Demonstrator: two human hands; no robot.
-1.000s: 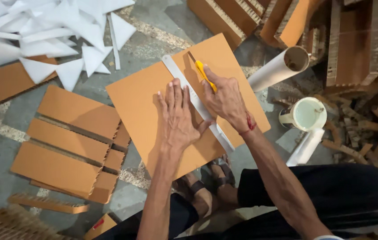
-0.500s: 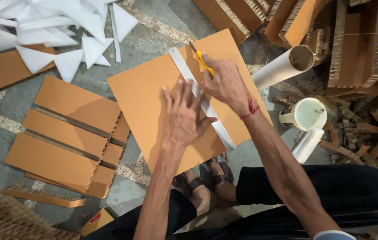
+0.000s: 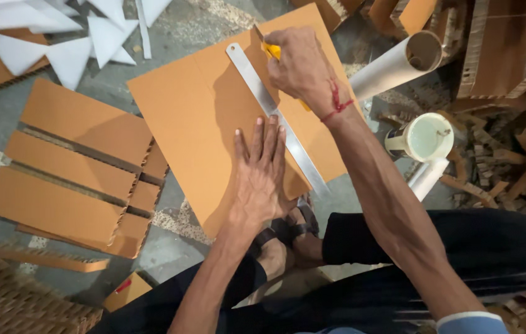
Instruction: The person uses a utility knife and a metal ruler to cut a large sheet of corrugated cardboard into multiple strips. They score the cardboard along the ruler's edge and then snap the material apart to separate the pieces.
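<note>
Head view | left hand (image 3: pixel 262 176) flat on steel ruler (image 3: pixel 275 114) | right hand (image 3: pixel 299 67) grips apparently yellow knife (image 3: pixel 270 51)

**Knife hand climbs to the far end of the ruler**

The right hand (image 3: pixel 303 68) with its yellow utility knife (image 3: pixel 270 51) now sits near the top end of the steel ruler (image 3: pixel 275 114), close to the far edge of the cardboard sheet (image 3: pixel 201 124); a second ago it was lower, about halfway along the ruler. The right arm reaches out further with it. The left hand (image 3: pixel 262 173) now lies flat just left of the ruler's lower half, fingers straighter and closer together than before, well apart from the right hand, where earlier the two hands were side by side. The head camera has tipped closer, so the white paper triangles (image 3: pixel 90 34) sit nearer the top edge.
</note>
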